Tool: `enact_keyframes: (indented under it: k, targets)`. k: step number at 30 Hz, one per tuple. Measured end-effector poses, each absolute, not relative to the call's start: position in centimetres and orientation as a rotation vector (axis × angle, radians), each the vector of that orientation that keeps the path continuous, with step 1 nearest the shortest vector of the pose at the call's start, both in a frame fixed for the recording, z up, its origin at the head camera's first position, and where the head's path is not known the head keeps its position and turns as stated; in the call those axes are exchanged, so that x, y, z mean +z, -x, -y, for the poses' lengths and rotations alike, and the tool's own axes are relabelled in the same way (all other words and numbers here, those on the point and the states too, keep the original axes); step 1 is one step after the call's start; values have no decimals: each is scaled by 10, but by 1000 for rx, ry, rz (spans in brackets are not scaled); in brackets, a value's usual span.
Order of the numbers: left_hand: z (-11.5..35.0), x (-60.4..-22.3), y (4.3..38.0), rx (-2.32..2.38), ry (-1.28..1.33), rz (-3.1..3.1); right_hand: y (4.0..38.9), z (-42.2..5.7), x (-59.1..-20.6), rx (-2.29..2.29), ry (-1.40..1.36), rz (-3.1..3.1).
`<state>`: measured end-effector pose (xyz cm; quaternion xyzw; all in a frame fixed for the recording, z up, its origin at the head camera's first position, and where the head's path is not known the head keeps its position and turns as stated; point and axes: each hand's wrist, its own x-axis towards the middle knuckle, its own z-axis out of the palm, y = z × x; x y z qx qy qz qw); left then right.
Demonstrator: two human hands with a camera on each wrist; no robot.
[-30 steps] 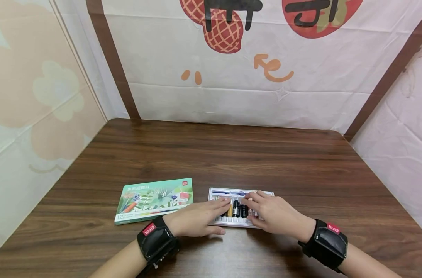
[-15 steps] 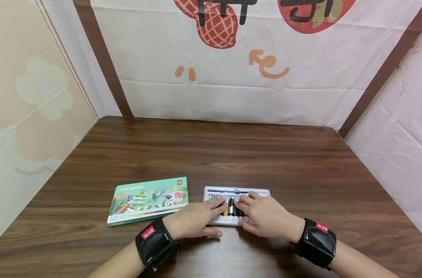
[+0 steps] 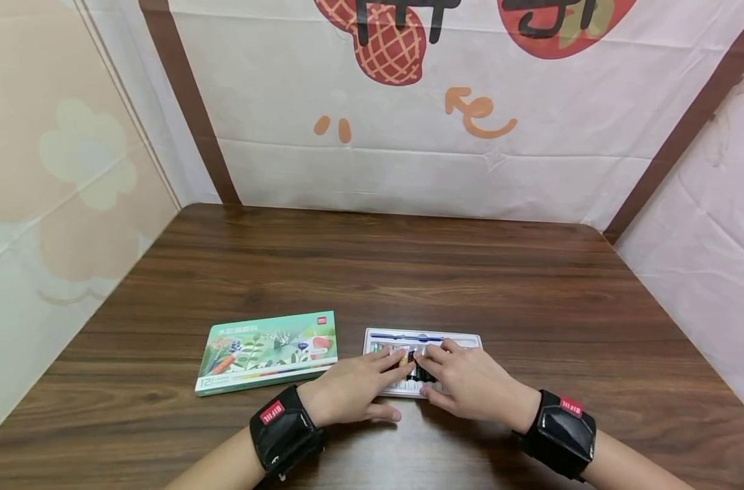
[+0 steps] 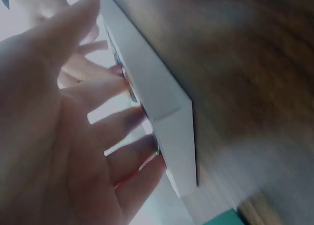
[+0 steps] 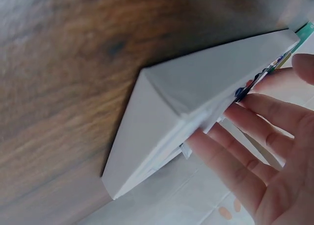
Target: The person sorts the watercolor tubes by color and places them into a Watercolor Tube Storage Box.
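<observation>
A white plastic tray (image 3: 474,340) of paint tubes lies flat on the table, with a thin blue brush (image 3: 396,336) along its far side. My left hand (image 3: 354,389) rests its spread fingers on tubes in the left part; the thumb points out past the near edge. Over the right part, my right hand (image 3: 478,382) touches the tubes with its fingertips, fingers gently bent. Black tubes (image 3: 422,373) show in the gap between the hands, while others are covered. Both wrist views show the tray's white side wall (image 4: 157,83) with fingertips over its rim.
A green illustrated paint box (image 3: 264,355) lies on the table left of the tray, close to my left hand. The brown wooden table (image 3: 384,272) stretches behind to a printed cloth wall (image 3: 273,88). Cloth also hangs at both sides.
My right hand has shifted left across the tubes, and the left hand slightly right, so the gap between them is narrower. The head view has moved a little. Box and tray stay put.
</observation>
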<state>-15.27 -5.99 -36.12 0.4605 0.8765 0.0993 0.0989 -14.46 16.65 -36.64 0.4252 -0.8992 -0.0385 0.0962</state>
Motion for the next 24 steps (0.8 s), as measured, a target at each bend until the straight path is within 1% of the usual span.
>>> enact_keyframes:
  k: [4,8,10,13,17,20,24]
  targets:
    - [58,-359,149,221,-1367,-2636,143,-165,-365,-122,-1260,2661]
    - [59,-360,150,249,-1374,-2606,144,-168,-365,-111,-1259,2676]
    - [61,-363,152,277,-1384,-2571,145,-175,-364,-41,-1247,2709]
    - [65,-367,156,326,-1390,-2527,147,-191,-362,183,-1182,2777]
    - [73,-368,159,367,-1320,-2518,146,-214,-361,376,-1087,2780]
    - [79,-366,159,345,-1261,-2521,141,-223,-366,331,-1110,2745]
    - [82,-365,156,299,-1263,-2539,136,-222,-370,290,-1145,2721]
